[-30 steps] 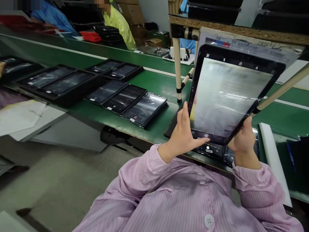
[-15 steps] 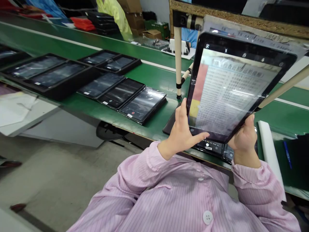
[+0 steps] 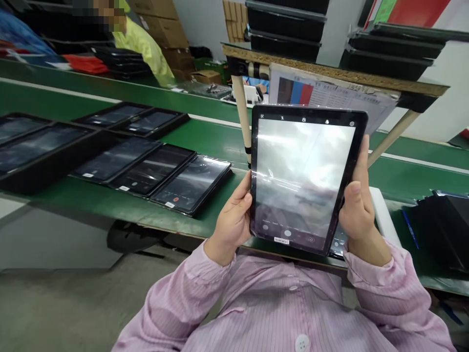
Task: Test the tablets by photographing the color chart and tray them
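Both hands hold a black tablet (image 3: pixel 302 176) upright in front of me, tilted slightly. My left hand (image 3: pixel 232 220) grips its lower left edge, with the thumb along the side. At the right edge, my right hand (image 3: pixel 357 210) is wrapped round it, fingers behind and thumb at the rim. Its lit screen shows a camera app with a bright, blurred picture, and a small white label sits at the bottom of the frame. Part of another tablet (image 3: pixel 337 244) shows below, mostly hidden. A printed chart sheet (image 3: pixel 330 95) hangs behind the tablet's top edge.
On the green bench (image 3: pixel 216 142), several tablets (image 3: pixel 192 183) lie in rows to my left. A raised chipboard shelf (image 3: pixel 330 73) carries black trays (image 3: pixel 286 29). To my right are a white foam strip (image 3: pixel 384 215), a blue pen (image 3: pixel 410 229) and black sleeves (image 3: pixel 439 230). A person in yellow (image 3: pixel 142 46) stands across.
The tablet has come down and away from the chart, turning more upright. Its screen went from the chart's text to a bright blur. My left hand's outstretched thumb now rests at the edge.
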Tool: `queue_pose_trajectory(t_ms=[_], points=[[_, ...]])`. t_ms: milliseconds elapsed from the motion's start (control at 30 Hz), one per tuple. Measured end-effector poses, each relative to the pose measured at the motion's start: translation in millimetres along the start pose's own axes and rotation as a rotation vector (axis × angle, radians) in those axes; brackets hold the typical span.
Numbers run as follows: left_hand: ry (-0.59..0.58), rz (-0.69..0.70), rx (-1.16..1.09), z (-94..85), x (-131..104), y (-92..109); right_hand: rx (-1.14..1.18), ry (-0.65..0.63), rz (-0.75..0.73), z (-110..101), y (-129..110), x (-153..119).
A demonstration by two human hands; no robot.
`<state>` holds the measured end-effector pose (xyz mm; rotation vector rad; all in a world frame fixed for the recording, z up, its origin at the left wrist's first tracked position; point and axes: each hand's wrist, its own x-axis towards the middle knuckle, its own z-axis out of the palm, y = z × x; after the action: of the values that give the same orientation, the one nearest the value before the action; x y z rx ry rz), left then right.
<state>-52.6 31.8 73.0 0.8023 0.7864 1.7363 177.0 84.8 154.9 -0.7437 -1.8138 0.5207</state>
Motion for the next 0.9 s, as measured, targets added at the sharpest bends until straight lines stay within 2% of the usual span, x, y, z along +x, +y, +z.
queue_pose_trajectory(t_ms=[133, 233, 300, 367, 467, 533, 633, 767, 833, 900], points=[[0.027, 0.035, 0.040, -1.8, -8, 0, -0.142, 0.008, 0.030, 5, 9, -3], [0.088, 0.052, 0.088, -6.7, -13, 5, -0.184, -0.060, 0.095, 10, 18, -7], [0.126, 0.011, 0.109, -15.1, -14, 13, -0.123, -0.133, 0.134, 10, 26, -7], [0.150, -0.081, 0.132, -29.2, -11, 21, -0.054, -0.147, 0.169, 6, 39, -7], [0.212, -0.231, 0.212, -59.2, 1, 28, -0.092, -0.126, 0.279, -8, 75, -8], [0.290, -0.295, 0.307, -79.9, 14, 22, -0.255, -0.190, 0.394, -17, 105, -7], [0.367, -0.341, 0.414, -102.3, 38, 3, -0.546, -0.333, 0.553, -22, 151, -3], [0.385, -0.301, 0.443, -111.7, 57, -19, -0.711, -0.419, 0.696, -9, 193, 4], [0.391, -0.235, 0.455, -108.6, 48, -21, -0.724, -0.421, 0.743, -1, 206, 10], [0.375, -0.195, 0.450, -100.4, 21, -20, -0.699, -0.388, 0.785, 3, 214, 17]])
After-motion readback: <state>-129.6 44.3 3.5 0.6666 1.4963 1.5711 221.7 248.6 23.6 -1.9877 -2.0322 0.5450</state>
